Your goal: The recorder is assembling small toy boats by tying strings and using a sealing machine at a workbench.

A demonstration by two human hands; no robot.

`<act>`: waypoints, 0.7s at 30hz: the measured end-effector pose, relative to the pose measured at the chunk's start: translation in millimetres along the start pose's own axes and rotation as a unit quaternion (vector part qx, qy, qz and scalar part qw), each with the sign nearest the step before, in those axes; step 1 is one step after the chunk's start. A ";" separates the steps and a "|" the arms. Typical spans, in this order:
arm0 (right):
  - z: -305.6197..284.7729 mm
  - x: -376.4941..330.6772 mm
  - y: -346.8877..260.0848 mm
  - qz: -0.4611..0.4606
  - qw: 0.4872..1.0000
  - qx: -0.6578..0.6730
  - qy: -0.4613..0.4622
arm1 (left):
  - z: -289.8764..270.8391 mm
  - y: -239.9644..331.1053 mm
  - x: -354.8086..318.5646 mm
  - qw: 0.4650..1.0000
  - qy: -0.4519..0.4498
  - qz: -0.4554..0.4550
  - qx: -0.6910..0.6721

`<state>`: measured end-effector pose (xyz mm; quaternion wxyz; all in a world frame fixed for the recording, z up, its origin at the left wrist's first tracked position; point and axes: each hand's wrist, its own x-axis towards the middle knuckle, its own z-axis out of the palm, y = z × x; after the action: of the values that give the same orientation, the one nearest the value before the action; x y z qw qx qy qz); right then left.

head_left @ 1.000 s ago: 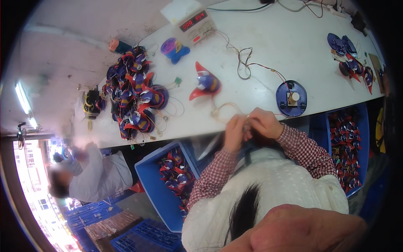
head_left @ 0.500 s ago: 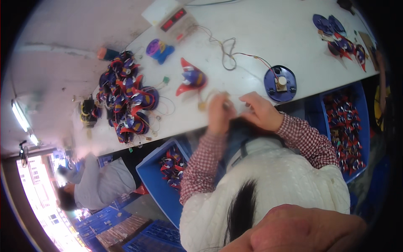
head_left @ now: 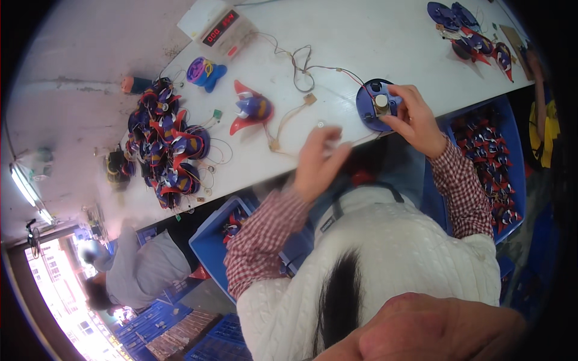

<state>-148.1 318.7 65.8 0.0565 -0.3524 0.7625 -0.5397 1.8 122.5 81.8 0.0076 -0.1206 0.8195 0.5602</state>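
My right hand [head_left: 419, 122] closes its thumb and fingers on the right side of a round dark-blue plastic housing [head_left: 366, 113], next to a white cylindrical part [head_left: 382, 103] in its middle. Thin wires run from this housing to the meter box. My left hand [head_left: 321, 161] hovers near the table's front edge, fingers apart and nothing visible in it. Left of it lies a purple and red plastic toy piece [head_left: 256, 109], wired to small tan boards [head_left: 309, 99]. A small ring-shaped part [head_left: 321, 124] lies just beyond my left fingertips.
A pile of similar toy pieces [head_left: 161, 137] covers the table's left part. Behind stand a white meter box [head_left: 224, 37] with a red display and a purple-blue cup-shaped part [head_left: 205, 73]. Blue bins [head_left: 503, 120] hold more pieces. Another person [head_left: 147, 265] sits at left.
My hands have separated: the right moved right and took hold of the round housing, the left stays near the table edge. The small boards now lie free on the table. The view shifted slightly.
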 end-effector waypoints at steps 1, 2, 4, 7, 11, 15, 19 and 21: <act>3.5 5.4 0.3 -0.002 1.000 -0.002 -0.001 | 8.3 -6.5 11.6 0.988 0.049 0.098 0.104; 8.9 9.3 2.1 -0.023 0.999 -0.027 -0.007 | 22.7 -16.3 28.7 0.954 0.098 0.194 0.208; 16.8 16.1 6.6 -0.067 0.995 -0.077 -0.018 | 45.0 -32.2 62.0 0.926 0.153 0.245 0.242; 19.4 19.4 13.9 -0.083 0.988 -0.125 -0.027 | 63.7 -35.4 89.1 0.922 0.166 0.240 0.254; 20.0 19.4 21.1 -0.067 0.980 -0.182 -0.038 | 73.2 -35.8 103.5 0.953 0.117 0.162 0.230; 19.5 10.2 18.9 -0.076 0.980 -0.178 -0.034 | 77.8 -53.1 105.7 0.934 0.117 0.194 0.278; 16.8 8.3 21.7 -0.076 0.986 -0.148 -0.026 | 80.5 -53.0 104.9 0.936 0.117 0.201 0.265; 16.6 7.4 21.7 -0.076 0.987 -0.137 -0.022 | 81.6 -53.1 103.9 0.936 0.116 0.204 0.262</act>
<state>-156.2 304.9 42.5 -0.0167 -0.4260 0.7987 -0.4247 -98.2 159.7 -12.5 -0.1706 -0.0092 0.9393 0.2975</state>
